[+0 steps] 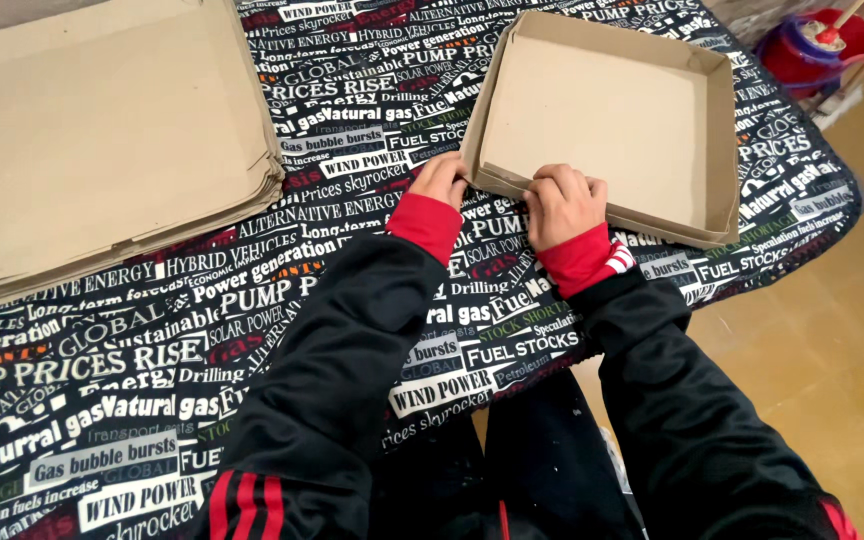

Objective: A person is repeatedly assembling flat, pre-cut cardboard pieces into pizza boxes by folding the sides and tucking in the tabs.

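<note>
While both of our hands press along the near wall of a shallow brown cardboard box [602, 110], the folding of this tray looks to be at its closing step. Our left hand [439, 180] grips the near left corner, fingers curled over the edge, and our right hand [562, 203] sits just beside it, farther right on the same wall, knuckles up and fingertips pinching the folded flap down. Neither hand is spread; both are bent tight onto the card.

We see the box lying open side up on the far right part of a table under a black cloth [252, 330] printed with white, red and green lettering, its far and right walls already standing upright. A stack of flat cardboard sheets [102, 140] waits well apart on the far left of the cloth. Beyond the table's far right corner, a red mop bucket [817, 45] stands on the tan floor [832, 340].

By our reading, the near wall is the last to be locked. The next move calls for firm, even pressure along that flap, so the corner tabs seat without buckling the thin card, with one hand steadying the corner.
</note>
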